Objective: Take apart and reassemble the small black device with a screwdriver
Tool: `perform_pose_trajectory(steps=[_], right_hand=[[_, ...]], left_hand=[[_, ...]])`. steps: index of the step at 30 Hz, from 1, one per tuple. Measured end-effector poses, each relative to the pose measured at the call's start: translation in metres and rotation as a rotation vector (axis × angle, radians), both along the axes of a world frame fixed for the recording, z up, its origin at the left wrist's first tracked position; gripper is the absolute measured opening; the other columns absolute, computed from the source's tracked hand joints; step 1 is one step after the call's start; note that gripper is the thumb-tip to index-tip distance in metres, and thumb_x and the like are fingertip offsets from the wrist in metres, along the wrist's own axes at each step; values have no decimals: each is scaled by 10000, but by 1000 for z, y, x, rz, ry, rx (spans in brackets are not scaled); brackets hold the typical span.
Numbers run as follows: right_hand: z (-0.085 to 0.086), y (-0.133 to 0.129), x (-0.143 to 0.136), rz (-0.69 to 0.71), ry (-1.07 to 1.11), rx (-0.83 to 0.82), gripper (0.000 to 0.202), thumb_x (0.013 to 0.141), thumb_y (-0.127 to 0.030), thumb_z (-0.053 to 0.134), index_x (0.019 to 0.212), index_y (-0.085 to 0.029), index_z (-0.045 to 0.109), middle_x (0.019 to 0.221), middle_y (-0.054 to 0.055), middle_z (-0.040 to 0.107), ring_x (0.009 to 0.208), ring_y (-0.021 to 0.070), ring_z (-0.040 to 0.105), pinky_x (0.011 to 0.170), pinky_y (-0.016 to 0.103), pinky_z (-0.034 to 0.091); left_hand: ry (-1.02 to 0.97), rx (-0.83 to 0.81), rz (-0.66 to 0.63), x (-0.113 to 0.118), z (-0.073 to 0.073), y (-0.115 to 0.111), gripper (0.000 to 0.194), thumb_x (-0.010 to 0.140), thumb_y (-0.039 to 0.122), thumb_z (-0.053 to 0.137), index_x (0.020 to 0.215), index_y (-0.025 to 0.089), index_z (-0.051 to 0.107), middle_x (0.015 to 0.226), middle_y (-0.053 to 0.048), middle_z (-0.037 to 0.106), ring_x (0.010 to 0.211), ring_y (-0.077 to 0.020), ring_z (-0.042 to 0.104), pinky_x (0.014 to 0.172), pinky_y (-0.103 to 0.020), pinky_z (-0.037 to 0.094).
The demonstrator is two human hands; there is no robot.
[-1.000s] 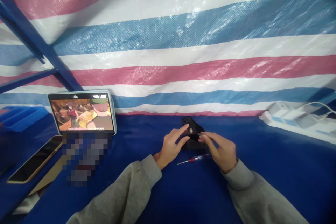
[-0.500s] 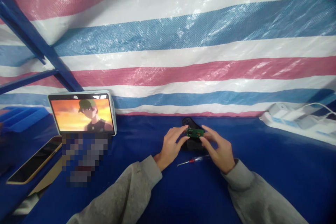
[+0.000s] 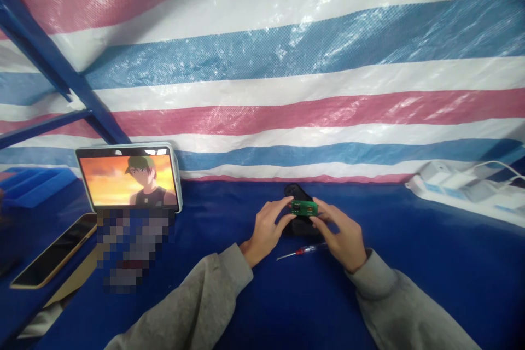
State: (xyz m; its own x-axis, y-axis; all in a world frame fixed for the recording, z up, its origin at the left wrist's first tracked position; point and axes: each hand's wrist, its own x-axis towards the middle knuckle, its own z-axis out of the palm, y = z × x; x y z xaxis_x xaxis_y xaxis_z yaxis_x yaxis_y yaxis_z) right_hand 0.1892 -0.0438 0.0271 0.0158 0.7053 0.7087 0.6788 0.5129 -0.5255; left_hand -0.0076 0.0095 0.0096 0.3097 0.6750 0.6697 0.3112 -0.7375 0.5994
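Between both hands is a small green circuit board point(image 3: 304, 208), held by its two ends above the table. My left hand point(image 3: 268, 228) pinches the left end with thumb and fingers. At the right end, my right hand point(image 3: 341, 232) does the same. Under and behind the board lies a black plastic shell point(image 3: 302, 225), partly covered by the board and fingers; I cannot make out its kind. A screwdriver point(image 3: 302, 250) with a red and clear handle lies just in front, its metal tip pointing left and its handle end by my right hand.
A tablet point(image 3: 129, 179) playing a cartoon stands at the left, with a phone point(image 3: 55, 251) lying before it. Further left sits a blue tray point(image 3: 39, 186). A white power strip point(image 3: 463, 197) with plugs and cables is at the right. A striped sheet point(image 3: 287, 82) hangs behind the blue table point(image 3: 287, 306).
My right hand's fingertips have shifted slightly left along the board, and the board's tilt looks a little different. My left hand, the shell and the screwdriver have stayed put.
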Motion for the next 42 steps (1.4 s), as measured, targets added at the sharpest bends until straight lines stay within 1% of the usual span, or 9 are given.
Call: perform_pose_trajectory(steps=[6, 15, 21, 27, 34, 42], right_hand=[[-1, 0, 0, -10, 4, 4, 348, 917, -270, 612, 1260, -224, 640, 842, 27, 754, 647, 151, 711, 745, 292, 612], [0, 0, 0, 2, 0, 13, 361, 922, -245, 605, 1281, -226, 625, 824, 25, 743, 666, 145, 702, 741, 281, 603], [1, -1, 0, -1, -20, 37, 392, 917, -223, 612, 1309, -223, 609, 797, 20, 730, 657, 141, 683, 736, 280, 591], [6, -4, -2, 19, -22, 52, 426, 918, -200, 606, 1343, -224, 590, 765, 13, 707, 663, 137, 666, 713, 265, 577], [10, -5, -3, 57, -25, 62, 486, 914, -162, 602, 1390, -246, 548, 794, 14, 696, 674, 131, 660, 707, 257, 571], [7, -5, -1, 66, -13, 32, 495, 906, -151, 608, 1384, -267, 553, 810, 9, 699, 690, 133, 666, 718, 257, 569]], left_hand=[[11, -15, 0, 0, 1, 0, 373, 979, 407, 579, 1302, 223, 607, 1136, -83, 730, 988, -219, 695, 927, -375, 547], [7, -12, 6, 1, 4, -1, 375, 970, 421, 586, 1289, 227, 618, 1063, -70, 742, 904, -205, 698, 874, -354, 557], [11, 36, -1, 1, 2, 0, 374, 975, 369, 597, 1320, 224, 598, 1112, -74, 735, 958, -210, 689, 885, -359, 539], [8, 47, 2, 1, 0, 0, 386, 979, 357, 596, 1344, 232, 581, 1121, -70, 731, 936, -199, 683, 868, -343, 538], [10, 33, -12, 1, 5, -2, 358, 991, 353, 576, 1325, 224, 595, 1149, -74, 725, 955, -199, 685, 891, -345, 531], [2, 9, -29, 1, 3, -2, 349, 989, 348, 578, 1316, 226, 593, 1132, -67, 724, 950, -196, 678, 892, -347, 528]])
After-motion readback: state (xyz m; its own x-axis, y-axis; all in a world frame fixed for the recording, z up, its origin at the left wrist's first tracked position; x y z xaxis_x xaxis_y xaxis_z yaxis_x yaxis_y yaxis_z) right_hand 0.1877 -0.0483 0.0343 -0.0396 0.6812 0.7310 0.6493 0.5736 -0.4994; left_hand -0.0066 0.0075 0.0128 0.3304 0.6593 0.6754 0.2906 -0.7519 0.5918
